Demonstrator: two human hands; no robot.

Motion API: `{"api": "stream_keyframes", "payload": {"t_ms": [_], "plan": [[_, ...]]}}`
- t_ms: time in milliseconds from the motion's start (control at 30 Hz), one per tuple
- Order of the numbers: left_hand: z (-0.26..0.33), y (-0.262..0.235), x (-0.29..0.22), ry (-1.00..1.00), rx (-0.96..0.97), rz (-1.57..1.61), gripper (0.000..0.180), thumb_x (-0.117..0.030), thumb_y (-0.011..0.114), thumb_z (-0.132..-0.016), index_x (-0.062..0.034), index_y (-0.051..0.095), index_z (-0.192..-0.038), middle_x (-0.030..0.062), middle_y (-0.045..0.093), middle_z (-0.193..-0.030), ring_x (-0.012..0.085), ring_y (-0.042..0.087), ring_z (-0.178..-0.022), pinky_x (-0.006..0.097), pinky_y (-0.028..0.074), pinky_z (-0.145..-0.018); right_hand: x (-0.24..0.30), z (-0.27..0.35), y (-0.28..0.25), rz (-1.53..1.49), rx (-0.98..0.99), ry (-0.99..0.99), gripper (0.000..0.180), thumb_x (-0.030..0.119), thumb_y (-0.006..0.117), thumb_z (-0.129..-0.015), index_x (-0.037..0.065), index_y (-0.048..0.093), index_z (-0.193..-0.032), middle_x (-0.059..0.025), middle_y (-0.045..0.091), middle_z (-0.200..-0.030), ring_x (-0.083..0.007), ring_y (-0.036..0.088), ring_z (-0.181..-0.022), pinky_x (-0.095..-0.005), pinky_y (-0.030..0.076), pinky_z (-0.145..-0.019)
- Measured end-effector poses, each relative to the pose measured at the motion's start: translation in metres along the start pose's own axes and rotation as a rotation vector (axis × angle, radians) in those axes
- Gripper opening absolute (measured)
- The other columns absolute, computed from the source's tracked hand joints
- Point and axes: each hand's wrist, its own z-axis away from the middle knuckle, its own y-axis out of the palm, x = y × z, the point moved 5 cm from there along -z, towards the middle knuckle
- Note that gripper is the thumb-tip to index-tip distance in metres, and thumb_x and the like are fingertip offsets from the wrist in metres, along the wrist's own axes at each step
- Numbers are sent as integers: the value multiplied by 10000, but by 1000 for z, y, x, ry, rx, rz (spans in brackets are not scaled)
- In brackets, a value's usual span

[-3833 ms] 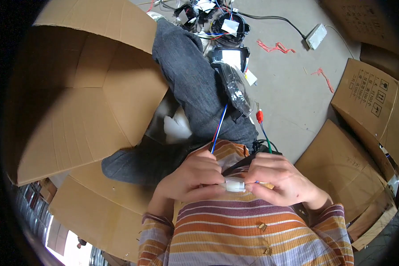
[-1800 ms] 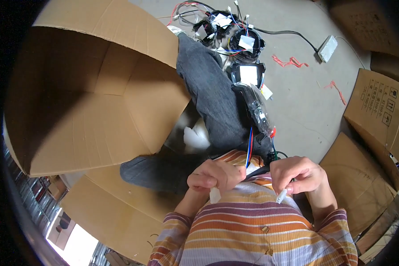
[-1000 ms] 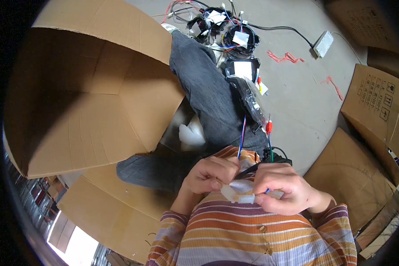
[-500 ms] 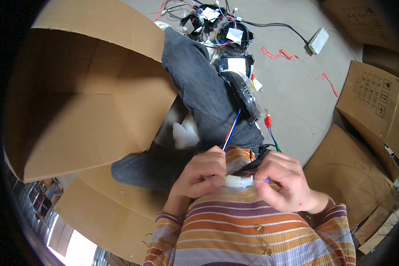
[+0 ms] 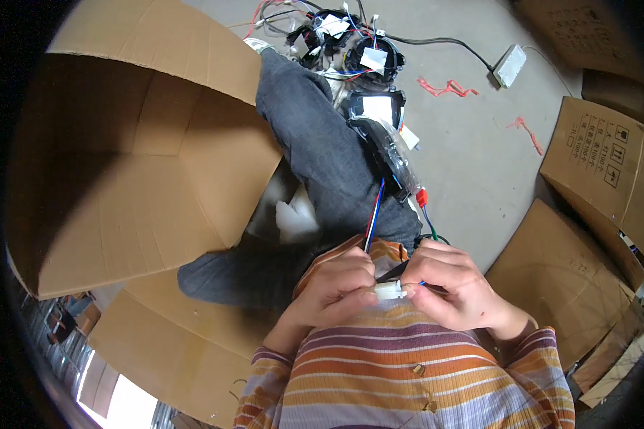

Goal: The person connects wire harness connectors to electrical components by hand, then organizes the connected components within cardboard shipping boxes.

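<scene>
A small white plastic wire connector is pinched between my two hands, in front of my striped shirt. My left hand is closed on its left end, thumb below and fingers curled above. At its right end my right hand is closed too, with a bit of blue wire showing by the fingertips. Red, white and blue wires run from beside my left hand up to a black, clear-wrapped unit resting by my leg. How the connector's parts fit together is hidden by my fingers.
A large open cardboard box stands at the left. More boxes line the right. Black round wired units lie on the floor beyond my leg, near a white power strip and red string scraps. A red connector hangs beside my leg.
My hands have come closer together, and less of the white connector shows between them. The red connector beside my leg sits slightly further left and lower.
</scene>
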Motion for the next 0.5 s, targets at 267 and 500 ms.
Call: {"api": "stream_keyframes", "payload": {"t_ms": [267,500], "plan": [[6,-24,-14,108,-267,19,183,-165,520,-679,-20,477,-574,50,452,-522,187,410,-485,302,326,-551,-1,14,-30,3,-25,-5,30,35,510,-656,44,484,-645,-61,483,-610,-208,451,-565,-305,358,-527],[11,-50,-39,203,-447,51,370,-315,459,-777,-12,473,-564,33,441,-475,140,365,-420,292,282,-498,-131,70,-120,210,-625,528,132,113,470,-747,-4,487,-687,-17,461,-608,-85,404,-586,-210,327,-535]]}}
